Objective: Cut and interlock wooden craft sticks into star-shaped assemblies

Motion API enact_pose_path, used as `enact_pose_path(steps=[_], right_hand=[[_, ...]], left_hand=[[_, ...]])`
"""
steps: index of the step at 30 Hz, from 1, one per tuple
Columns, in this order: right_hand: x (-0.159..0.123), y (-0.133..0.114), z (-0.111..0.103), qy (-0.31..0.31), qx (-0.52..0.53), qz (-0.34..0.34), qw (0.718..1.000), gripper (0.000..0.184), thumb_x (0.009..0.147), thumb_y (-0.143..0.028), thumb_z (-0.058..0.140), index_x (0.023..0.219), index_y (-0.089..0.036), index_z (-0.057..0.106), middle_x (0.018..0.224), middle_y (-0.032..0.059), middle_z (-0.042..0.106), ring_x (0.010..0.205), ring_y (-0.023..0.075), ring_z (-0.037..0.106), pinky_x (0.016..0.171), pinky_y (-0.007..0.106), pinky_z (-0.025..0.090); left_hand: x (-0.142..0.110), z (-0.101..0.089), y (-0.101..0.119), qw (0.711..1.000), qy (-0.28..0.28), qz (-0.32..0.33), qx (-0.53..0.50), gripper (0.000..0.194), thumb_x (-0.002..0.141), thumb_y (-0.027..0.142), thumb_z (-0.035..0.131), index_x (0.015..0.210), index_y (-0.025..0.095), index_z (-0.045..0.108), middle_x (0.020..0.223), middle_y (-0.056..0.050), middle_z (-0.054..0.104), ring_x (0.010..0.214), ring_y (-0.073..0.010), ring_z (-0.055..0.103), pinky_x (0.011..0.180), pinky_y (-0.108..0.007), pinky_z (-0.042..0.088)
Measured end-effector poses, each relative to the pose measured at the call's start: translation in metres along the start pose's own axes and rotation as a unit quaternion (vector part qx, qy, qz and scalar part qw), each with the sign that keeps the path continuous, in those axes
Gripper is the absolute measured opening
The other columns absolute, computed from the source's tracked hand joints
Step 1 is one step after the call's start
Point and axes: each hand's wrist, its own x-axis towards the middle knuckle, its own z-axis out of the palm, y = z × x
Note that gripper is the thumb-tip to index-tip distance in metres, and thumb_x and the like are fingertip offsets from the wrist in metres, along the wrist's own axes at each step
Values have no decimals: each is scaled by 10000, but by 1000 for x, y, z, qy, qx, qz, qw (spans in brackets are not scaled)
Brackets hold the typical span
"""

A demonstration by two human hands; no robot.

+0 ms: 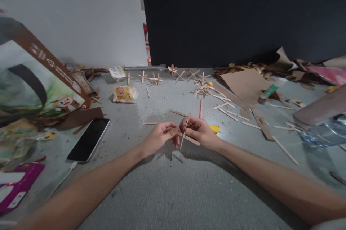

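Observation:
My right hand (pixel 202 133) pinches a cross of thin wooden craft sticks (pixel 192 140) in front of me, above the table. My left hand (pixel 160 135) is close beside it, fingers curled and thumb and forefinger together by the left end of the sticks. Whatever its fingertips grip is too small to make out. On the table behind the hands lie one loose craft stick (pixel 149 123) and another stick (pixel 177 113). A pink striped stick (pixel 201 109) stands out behind my right hand, with a yellow object (pixel 215 129) partly hidden by it.
Several crossed-stick pieces (pixel 156 79) line the back. Loose sticks (pixel 228 115), cardboard (pixel 244 86) and a glue tube (pixel 273 89) lie right, near a clear bottle (pixel 324 132). Left are a phone (pixel 89 140) with cable, a snack packet (pixel 124 94) and a printed bag (pixel 40 75).

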Motion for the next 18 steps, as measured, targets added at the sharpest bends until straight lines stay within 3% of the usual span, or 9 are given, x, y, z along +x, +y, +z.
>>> enact_pose_path(steps=[9, 18], right_hand=[[-2, -1, 2, 7, -26, 1, 1000, 444, 891, -637, 795, 866, -223, 638, 778, 9, 656, 722, 159, 636, 711, 308, 564], [-4, 1, 3, 6, -41, -3, 999, 435, 922, -655, 748, 877, -243, 612, 799, 12, 636, 734, 177, 613, 707, 324, 544]], left_hand=[[0, 0, 3, 999, -33, -8, 24, 525, 871, 683, 774, 843, 167, 683, 652, -50, 697, 563, -164, 647, 606, -307, 516], [0, 4, 0, 999, -25, 0, 23, 521, 885, 684, 756, 835, 173, 666, 653, -42, 680, 568, -159, 629, 609, -307, 497]])
